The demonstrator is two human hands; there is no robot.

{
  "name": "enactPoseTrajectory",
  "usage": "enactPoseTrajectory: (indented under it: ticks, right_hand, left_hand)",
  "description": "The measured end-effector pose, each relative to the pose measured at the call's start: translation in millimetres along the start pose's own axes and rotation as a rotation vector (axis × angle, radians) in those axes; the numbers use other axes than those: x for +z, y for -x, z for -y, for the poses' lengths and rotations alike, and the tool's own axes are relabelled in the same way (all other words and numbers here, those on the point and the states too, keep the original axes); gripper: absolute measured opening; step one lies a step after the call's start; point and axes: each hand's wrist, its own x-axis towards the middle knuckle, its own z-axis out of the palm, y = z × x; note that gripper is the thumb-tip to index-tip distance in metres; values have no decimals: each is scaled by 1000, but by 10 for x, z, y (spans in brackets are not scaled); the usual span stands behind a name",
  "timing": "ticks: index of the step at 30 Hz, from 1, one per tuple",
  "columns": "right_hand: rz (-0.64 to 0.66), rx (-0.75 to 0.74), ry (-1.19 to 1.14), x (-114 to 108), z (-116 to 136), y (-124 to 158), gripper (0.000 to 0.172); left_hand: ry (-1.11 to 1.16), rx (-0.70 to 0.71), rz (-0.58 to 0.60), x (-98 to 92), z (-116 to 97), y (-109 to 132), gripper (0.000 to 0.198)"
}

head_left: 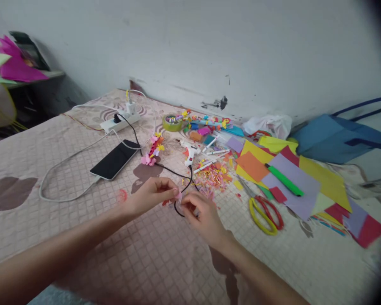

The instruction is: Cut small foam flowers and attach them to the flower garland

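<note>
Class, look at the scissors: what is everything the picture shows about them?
The scissors have one yellow handle, one red handle, both plastic-looking, and grey, metal-looking blades. They lie on the patterned cover, to the right of the right hand, blades pointing away and leftward, near the paper scraps. Neither hand touches them. Whether the blades are fully shut is hard to tell.
</note>
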Motion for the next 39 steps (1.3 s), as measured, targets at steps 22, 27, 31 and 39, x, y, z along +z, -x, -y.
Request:
enactPoseTrajectory:
  ticks: [22, 27, 31, 39]
  right_hand:
    - [-196, 413, 710, -241, -887, -1461, 25]
    - [-249, 411, 103, -309, -711, -1292, 27]
    - [-105, 634, -599, -297, -537, -1140, 31]
    - [72, 695, -821, -278, -296, -888, 31]
  left_hand:
    - [228, -177, -212, -581, -43, -125, 22]
    - [244, -209, -229, -643, 23, -143, 25]
    - [246, -177, -273, -650, 13, -153, 23]
    - [234, -161, -317, -673, -8, -161, 22]
